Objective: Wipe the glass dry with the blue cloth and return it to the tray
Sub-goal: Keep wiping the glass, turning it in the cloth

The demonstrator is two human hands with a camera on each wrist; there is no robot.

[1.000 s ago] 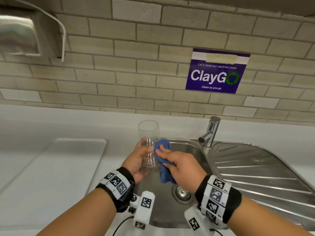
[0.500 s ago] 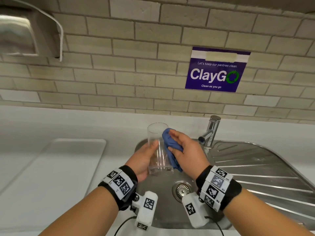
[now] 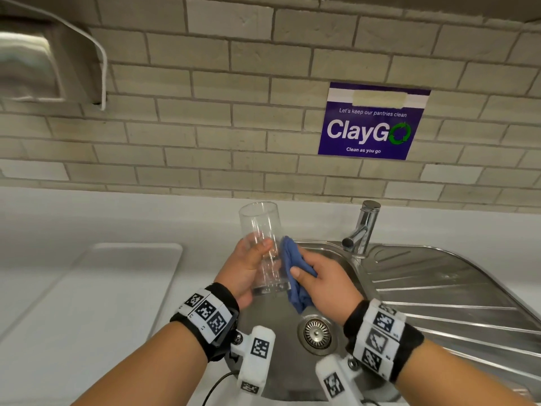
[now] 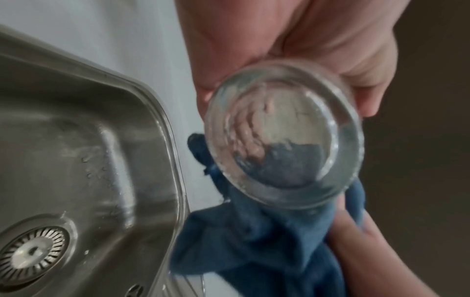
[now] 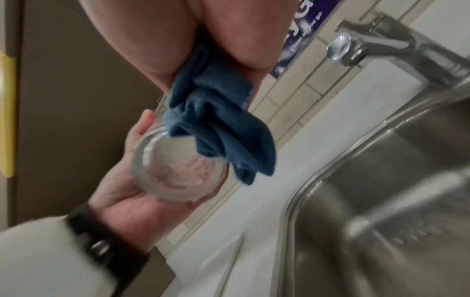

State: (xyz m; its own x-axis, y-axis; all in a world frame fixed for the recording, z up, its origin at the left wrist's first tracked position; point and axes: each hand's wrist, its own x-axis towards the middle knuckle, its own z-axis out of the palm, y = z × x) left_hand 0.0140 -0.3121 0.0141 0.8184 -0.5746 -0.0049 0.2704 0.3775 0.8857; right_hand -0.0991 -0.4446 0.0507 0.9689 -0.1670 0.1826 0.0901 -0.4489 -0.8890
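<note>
1. Since half a second ago, the right hand (image 3: 328, 281) with the blue cloth (image 3: 292, 271) has dropped from the upper wall of the glass (image 3: 262, 247) to its lower half; the glass itself has kept its place above the sink (image 3: 439, 288).
2. Glass: clear, tall, upright with its mouth upward, held in the air over the left rim of the sink basin. Nothing can be seen inside it.
3. Left hand (image 3: 244, 272): fingers and thumb curled round the lower part of the glass; the left wrist view shows the thick round base (image 4: 283, 134) projecting below the fingers.
4. Right hand: closed on the bunched blue cloth, pressing it against the right side of the glass. A loose end of cloth hangs below the hand, level with the base.
5. Tray (image 3: 96, 303): white, flat, lying on the white table (image 3: 44, 230) to the left of the sink, well apart from the glass.
6. Sink basin: stainless steel, with a strainer drain (image 3: 317, 334) at its bottom and water droplets on its inner wall in the left wrist view.
7. Tap (image 3: 363, 230): chrome, standing at the back edge of the sink, right of the glass.
8. Wall: pale brick tiles with a purple "ClayGo" sign (image 3: 371, 121) above the tap and a metal dispenser (image 3: 32, 60) at upper left.
</note>
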